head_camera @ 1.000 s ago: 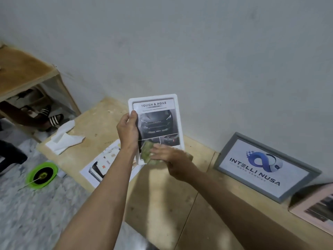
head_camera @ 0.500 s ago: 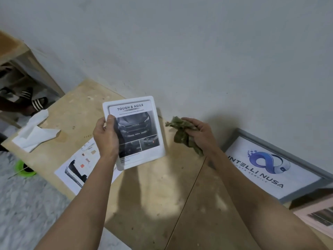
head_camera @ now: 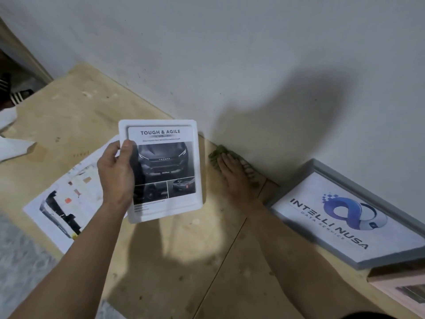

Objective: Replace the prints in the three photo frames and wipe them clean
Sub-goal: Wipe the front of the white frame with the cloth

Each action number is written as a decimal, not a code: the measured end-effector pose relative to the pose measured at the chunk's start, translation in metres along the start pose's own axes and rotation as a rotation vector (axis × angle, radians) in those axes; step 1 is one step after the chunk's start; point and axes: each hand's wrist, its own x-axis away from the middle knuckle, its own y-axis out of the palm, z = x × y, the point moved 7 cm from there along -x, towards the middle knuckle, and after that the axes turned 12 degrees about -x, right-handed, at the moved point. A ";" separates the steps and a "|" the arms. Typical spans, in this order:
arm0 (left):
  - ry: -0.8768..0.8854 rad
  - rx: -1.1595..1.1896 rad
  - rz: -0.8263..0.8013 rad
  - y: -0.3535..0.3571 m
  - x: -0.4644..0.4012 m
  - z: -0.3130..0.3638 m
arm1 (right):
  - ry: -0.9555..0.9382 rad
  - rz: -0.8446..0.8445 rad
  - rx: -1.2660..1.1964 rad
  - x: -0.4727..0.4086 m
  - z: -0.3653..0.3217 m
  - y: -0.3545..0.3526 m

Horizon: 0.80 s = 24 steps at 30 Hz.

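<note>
My left hand (head_camera: 116, 173) grips the left edge of a white photo frame (head_camera: 174, 139) holding a "Tough & Agile" car print, raised above the wooden platform (head_camera: 184, 261). To its right, my right hand (head_camera: 234, 176) lies flat with straight fingers on a green cloth (head_camera: 215, 156), which sits on the platform against the wall. A grey frame (head_camera: 351, 224) with a blue logo print leans on the wall at the right. A pink frame (head_camera: 400, 288) shows partly at the lower right corner.
A loose print (head_camera: 66, 203) lies on the platform under the white frame's left side. White tissue (head_camera: 11, 143) sits at the platform's left edge. A sandal (head_camera: 16, 95) stands on the floor at far left. Marble floor lies below the platform edge.
My right hand carried the cloth off the white frame's glass, to the right, and set it down on the platform by the wall. The white frame stayed in my left hand.
</note>
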 end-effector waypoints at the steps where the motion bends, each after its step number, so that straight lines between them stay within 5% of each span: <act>1: -0.002 0.007 -0.002 0.000 0.001 0.000 | -0.004 -0.005 -0.001 -0.002 0.004 0.001; 6: 0.020 0.039 -0.053 -0.001 0.013 0.012 | 0.075 -0.088 -0.181 -0.002 -0.005 -0.018; 10: 0.027 0.030 -0.109 -0.010 0.032 0.025 | 0.303 0.267 -0.754 0.033 -0.051 -0.066; 13: 0.031 0.036 -0.173 -0.021 0.052 0.034 | 0.466 0.220 -1.177 0.064 -0.085 -0.074; 24: 0.214 0.079 -0.590 -0.032 0.180 0.083 | 0.535 0.457 -1.179 0.237 -0.155 -0.140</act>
